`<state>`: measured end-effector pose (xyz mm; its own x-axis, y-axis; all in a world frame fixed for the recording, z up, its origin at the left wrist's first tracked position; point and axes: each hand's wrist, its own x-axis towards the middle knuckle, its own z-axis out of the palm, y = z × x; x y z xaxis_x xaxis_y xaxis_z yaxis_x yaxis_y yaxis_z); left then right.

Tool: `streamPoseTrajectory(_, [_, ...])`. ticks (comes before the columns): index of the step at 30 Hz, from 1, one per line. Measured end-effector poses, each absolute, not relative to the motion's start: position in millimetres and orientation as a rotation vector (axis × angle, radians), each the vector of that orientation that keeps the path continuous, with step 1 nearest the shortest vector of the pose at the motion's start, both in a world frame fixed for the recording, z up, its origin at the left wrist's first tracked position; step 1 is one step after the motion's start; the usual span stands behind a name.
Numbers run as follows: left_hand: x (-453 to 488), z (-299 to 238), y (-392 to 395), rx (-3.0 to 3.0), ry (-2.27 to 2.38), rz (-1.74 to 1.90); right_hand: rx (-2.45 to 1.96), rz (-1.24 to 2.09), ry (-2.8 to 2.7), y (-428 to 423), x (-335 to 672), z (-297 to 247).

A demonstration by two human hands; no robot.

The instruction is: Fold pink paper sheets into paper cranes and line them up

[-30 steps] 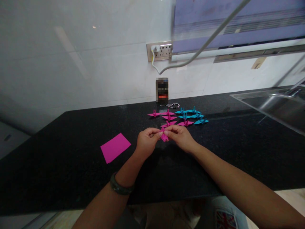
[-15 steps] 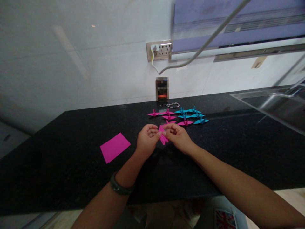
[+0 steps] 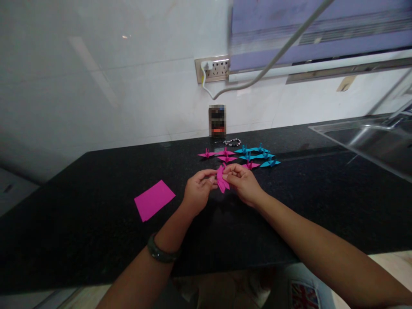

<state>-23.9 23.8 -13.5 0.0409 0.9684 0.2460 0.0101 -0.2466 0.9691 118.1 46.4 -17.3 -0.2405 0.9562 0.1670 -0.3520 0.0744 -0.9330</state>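
Note:
A folded piece of pink origami paper (image 3: 222, 180) with pointed lower ends is held above the counter. My right hand (image 3: 245, 183) pinches its right side between thumb and fingers. On its other side, my left hand (image 3: 198, 191) has bent fingers standing apart, with their tips at the paper's left edge; whether they touch it I cannot tell. Just beyond are finished pink paper cranes (image 3: 227, 159), one partly covered by my right hand. Several blue paper cranes (image 3: 255, 156) stand to their right. Left of my hands lies a stack of pink paper (image 3: 155, 200).
The black countertop (image 3: 96, 244) runs up to a white wall. A beaded bracelet (image 3: 232, 142) and a small blurred dark object (image 3: 217, 121) are at the back. To the right is a metal sink (image 3: 370, 137). A cable (image 3: 251, 86) hangs from the wall socket (image 3: 217, 70).
My left thumb has drawn back from the pink folded paper, and its fingers have loosened. The right hand keeps its pinch, and the paper has turned slightly. The whole view has shifted a little.

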Motion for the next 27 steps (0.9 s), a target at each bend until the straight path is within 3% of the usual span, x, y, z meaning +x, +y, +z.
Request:
streamPoseTrajectory(7, [-31.3,-7.6,22.8,2.114,1.210,1.392,-0.761,1.619,-1.103,47.1,120.1,-15.3])
streamPoseTrajectory(18, [-25.9,-8.1,21.9,1.337,1.151,1.260,-0.720,1.311,-1.490,43.3,121.3,-14.7])
streamPoseTrajectory(27, [-23.0,-8.5,18.1,1.483,1.159,1.365,-0.726,1.244,-1.465,44.5,119.8,-17.8])
